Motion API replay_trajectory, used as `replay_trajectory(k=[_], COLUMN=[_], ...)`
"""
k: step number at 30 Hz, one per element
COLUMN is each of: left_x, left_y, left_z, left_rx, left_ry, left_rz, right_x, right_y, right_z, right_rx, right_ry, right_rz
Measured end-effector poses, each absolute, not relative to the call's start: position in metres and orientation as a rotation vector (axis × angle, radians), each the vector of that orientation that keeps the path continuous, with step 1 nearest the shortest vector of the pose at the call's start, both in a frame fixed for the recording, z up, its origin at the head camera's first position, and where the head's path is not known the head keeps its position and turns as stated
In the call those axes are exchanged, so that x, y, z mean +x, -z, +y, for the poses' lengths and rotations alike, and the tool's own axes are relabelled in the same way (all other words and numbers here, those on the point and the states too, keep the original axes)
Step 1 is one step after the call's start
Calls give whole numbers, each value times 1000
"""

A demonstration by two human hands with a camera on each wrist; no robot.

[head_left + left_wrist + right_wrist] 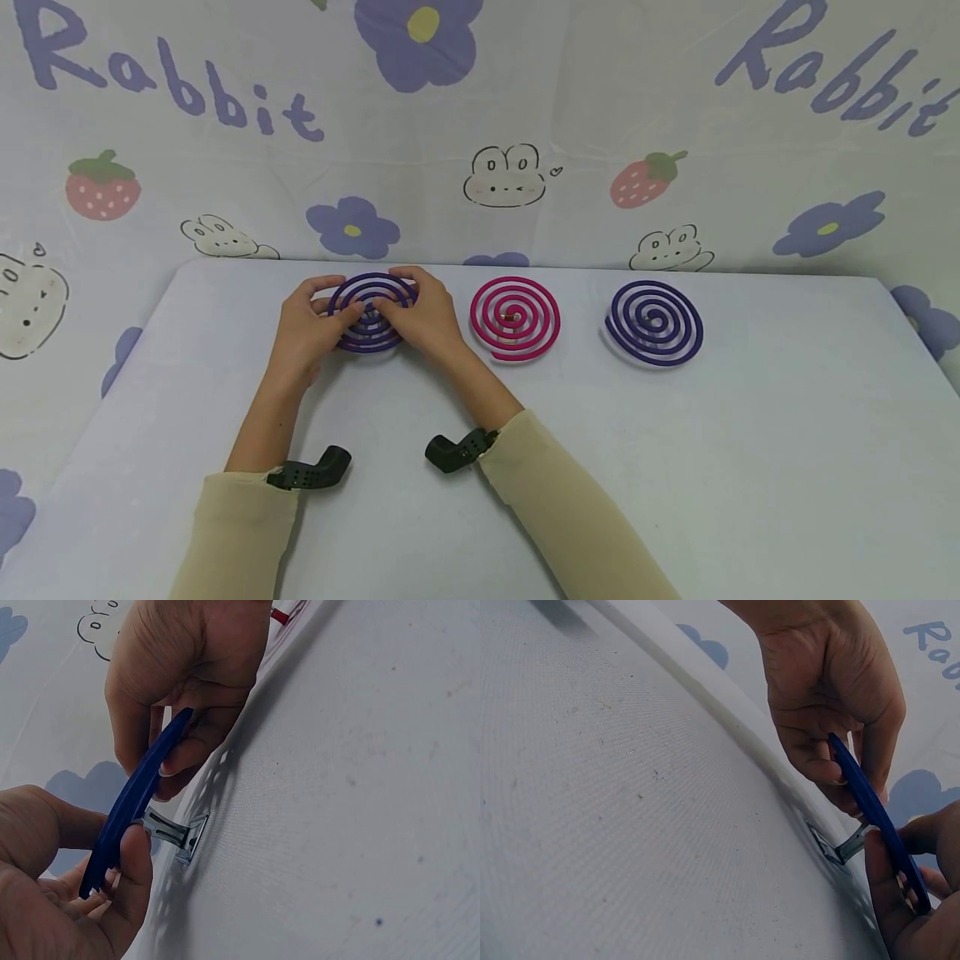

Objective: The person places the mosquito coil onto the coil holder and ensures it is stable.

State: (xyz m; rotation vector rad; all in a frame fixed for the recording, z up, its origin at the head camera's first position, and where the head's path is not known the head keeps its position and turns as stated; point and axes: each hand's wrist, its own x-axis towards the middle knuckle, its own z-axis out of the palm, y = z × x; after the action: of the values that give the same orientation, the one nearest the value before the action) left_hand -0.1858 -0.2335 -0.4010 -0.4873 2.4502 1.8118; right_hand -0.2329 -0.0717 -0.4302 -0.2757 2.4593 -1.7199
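Note:
A dark blue mosquito coil (370, 340) stands propped on a small metal stand (166, 829) near the table's back edge. My left hand (309, 327) pinches its left side, the thumb on top near the centre and fingers beneath. On the other side my right hand (431, 315) pinches the coil the same way, its thumb close to the middle. In the left wrist view the coil (135, 796) is seen edge-on and tilted, with the stand's foot on the table. The right wrist view shows the same coil (874, 806) between both hands.
A pink mosquito coil (517, 340) stands to the right of my hands, partly over a stand. Farther right is another dark blue coil (655, 322). The white table (787, 442) meets a printed cloth backdrop (570, 108) behind the coils.

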Motion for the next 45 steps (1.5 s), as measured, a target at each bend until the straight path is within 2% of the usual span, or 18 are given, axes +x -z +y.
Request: replay_trajectory(k=[45], left_x=[-186], left_y=[403], left_z=[-235], left_rx=[-493], left_ry=[-1798], left_rz=[2422], right_x=[-231], right_y=[429], right_z=[-74], right_rx=[-217], right_ry=[1778], right_rz=[2395])
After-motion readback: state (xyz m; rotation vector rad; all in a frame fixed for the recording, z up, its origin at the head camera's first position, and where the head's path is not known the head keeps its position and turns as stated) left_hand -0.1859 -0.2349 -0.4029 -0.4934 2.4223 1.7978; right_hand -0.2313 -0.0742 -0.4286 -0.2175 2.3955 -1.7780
